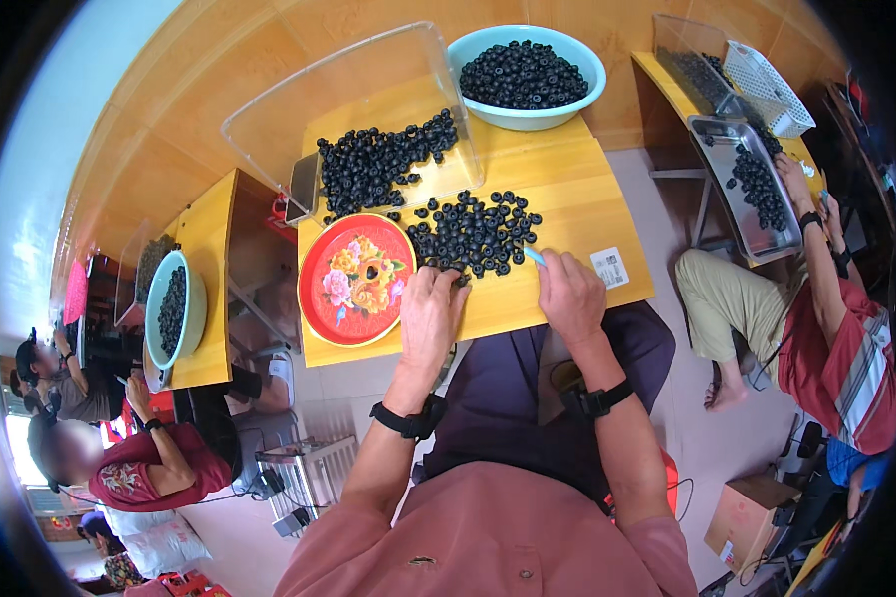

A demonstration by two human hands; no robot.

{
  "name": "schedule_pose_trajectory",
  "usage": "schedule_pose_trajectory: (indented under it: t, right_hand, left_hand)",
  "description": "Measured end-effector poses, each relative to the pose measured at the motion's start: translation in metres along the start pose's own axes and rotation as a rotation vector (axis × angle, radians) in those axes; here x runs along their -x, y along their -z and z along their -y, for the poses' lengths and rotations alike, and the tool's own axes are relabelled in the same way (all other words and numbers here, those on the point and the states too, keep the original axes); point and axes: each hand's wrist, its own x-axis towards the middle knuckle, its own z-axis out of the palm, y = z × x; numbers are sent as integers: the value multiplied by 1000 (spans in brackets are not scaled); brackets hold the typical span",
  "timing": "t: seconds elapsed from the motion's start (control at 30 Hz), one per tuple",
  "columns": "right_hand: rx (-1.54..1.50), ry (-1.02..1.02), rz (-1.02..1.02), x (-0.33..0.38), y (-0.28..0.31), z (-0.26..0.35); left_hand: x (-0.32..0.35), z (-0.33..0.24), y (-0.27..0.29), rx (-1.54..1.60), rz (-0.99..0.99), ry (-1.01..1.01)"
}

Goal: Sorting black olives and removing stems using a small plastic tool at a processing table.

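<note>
Small black round parts [478, 227], some showing a hole in the middle, lie in a loose pile on the yellow table [577, 199] in front of me. My left hand [431, 310] is at the pile's near edge, its fingers closed on one black round part [462, 281]. In my right hand [572, 297] is a slim light-blue tool [534, 256]; its end points toward the pile, and its kind cannot be made out. Left of the pile, beside my left hand, sits a red round tray [319, 269] with a flower print, holding one black part.
A clear bin [353, 75] lies tipped at the back left, black parts spilling from it. Behind stands a light-blue basin [528, 119] full of them. Other people work at tables on the left [201, 298] and right [667, 90]. A white label [609, 268] is on my table.
</note>
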Motion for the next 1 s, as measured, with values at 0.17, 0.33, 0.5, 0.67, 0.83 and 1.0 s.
schedule_pose_trajectory:
  t: [0.17,0.33,0.5,0.67,0.83,1.0]
  right_hand:
    - [3,6,-22,1,-1,-2]
    - [-35,-20,-1,-1,0,1]
    - [-50,-1,-18,-3,2,0]
    - [-40,-15,14,-4,4,3]
    - [-28,-8,16,-3,4,2]
    - [7,-1,17,-3,4,3]
  left_hand:
    - [-6,-4,-2,-39,-2,-26]
    - [-5,-4,-5,195,-63,-10]
    - [-9,-24,-18,345,5,192]
    - [-17,-27,-39,423,-62,135]
    - [-17,-35,-51,724,-59,379]
    - [-12,-26,-52,694,-34,346]
